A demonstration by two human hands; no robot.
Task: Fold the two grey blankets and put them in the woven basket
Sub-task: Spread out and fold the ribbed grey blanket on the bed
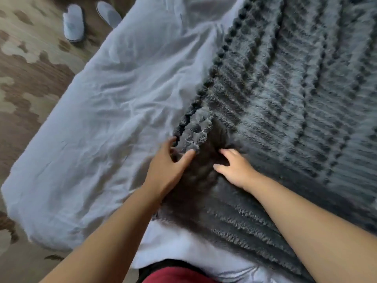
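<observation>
A brown and beige patterned carpet (30, 82) covers the floor, and a pair of pale grey fabric slippers (73, 23) stands on it just off the far edge of the bed. The bed is covered by a crumpled white sheet (114, 103), which reaches its left edge and rounded near-left corner.

A grey ribbed plush blanket (285, 88) is spread over the right part of the bed, from the far edge down to the near edge. Its bobbled border runs diagonally across the sheet. Near the middle of the bed this border is bunched into a raised fold (195, 129), with a darker, smoother patch of grey just beside it.

The left hand (169, 166) reaches to that fold with its fingers spread and nearly straight. The thumb tip touches the underside of the fold and nothing is clasped. The right hand (236, 168) lies palm-down on the darker patch with its fingers extended and pressing the pile, also not clasping it. The two hands are near each other but apart. Both are slightly blurred.

A red garment (179, 274) shows at the near edge of the bed, between the forearms.
</observation>
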